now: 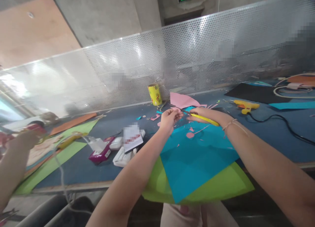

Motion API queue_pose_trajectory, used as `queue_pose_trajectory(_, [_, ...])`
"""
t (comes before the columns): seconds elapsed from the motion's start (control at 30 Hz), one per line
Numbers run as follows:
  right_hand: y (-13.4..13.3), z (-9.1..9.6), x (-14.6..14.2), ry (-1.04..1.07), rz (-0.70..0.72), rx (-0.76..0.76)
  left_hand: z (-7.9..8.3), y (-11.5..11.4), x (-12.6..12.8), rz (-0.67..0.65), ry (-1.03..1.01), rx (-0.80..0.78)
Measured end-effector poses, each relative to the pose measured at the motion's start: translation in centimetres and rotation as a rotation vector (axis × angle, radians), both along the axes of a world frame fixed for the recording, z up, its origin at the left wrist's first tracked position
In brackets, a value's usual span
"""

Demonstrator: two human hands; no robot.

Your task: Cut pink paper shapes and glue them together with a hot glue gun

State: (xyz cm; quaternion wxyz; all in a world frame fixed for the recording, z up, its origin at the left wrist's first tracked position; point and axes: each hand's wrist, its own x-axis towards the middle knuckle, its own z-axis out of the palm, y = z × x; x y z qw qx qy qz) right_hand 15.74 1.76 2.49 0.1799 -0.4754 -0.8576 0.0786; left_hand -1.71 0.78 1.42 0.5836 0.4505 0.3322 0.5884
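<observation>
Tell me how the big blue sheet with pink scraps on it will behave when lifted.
The blue sheet looks thin, so it is probably light and apt to bend. The pink scraps look loose, so tilting would likely make them slide.

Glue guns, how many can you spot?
2: a yellow glue gun to the right, and what looks like a second one to the left, blurred. More may be hidden.
</observation>
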Motion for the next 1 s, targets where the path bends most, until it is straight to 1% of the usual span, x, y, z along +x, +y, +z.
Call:
queue_pose_trajectory(0.2, [-1.6,1.4,-0.6,-0.004,-0.065,-0.095,0.1,0.0,0.1,0.005,-0.007,0.005])
queue_pose_trajectory(0.33, [-2.2,1.7,-1.0,0.009,-0.108,-0.145,0.0,0.0,0.0,0.001,0.004,0.001])
queue_pose_trajectory(0.4, [-1.8,1.6,-0.9,-0.022,-0.115,-0.104,0.0,0.0,0.0,-0.004,0.009,0.001])
queue_pose_trajectory(0.5, [-0.5,1.4,0.5,-0.057,-0.167,0.031,0.0,-0.1,0.0,-0.009,0.009,0.012])
queue_pose_trajectory(0.57, [0.4,1.4,2.1,-0.043,-0.286,0.097,0.1,-0.1,0.0,-0.004,0.014,0.021])
queue_pose_trajectory(0.6, [0.8,1.4,3.1,-0.044,-0.369,0.101,0.1,-0.1,-0.1,-0.001,0.02,0.025])
queue_pose_trajectory(0.7, [1.5,1.2,6.0,-0.153,-0.611,-0.017,0.0,-0.1,-0.1,-0.004,0.037,0.029])
queue_pose_trajectory(0.77, [1.7,0.8,7.3,-0.209,-0.714,-0.093,0.0,-0.1,-0.2,-0.015,0.046,0.031])
queue_pose_trajectory(0.8, [1.8,0.6,7.7,-0.219,-0.725,-0.12,0.0,-0.1,-0.2,-0.019,0.05,0.033])
queue_pose_trajectory(0.87, [2.0,0.1,8.0,-0.217,-0.703,-0.141,0.0,-0.1,-0.2,-0.024,0.058,0.041])
queue_pose_trajectory(1.0, [2.5,-0.5,8.1,-0.214,-0.669,-0.119,-0.1,-0.1,-0.1,-0.018,0.07,0.067])
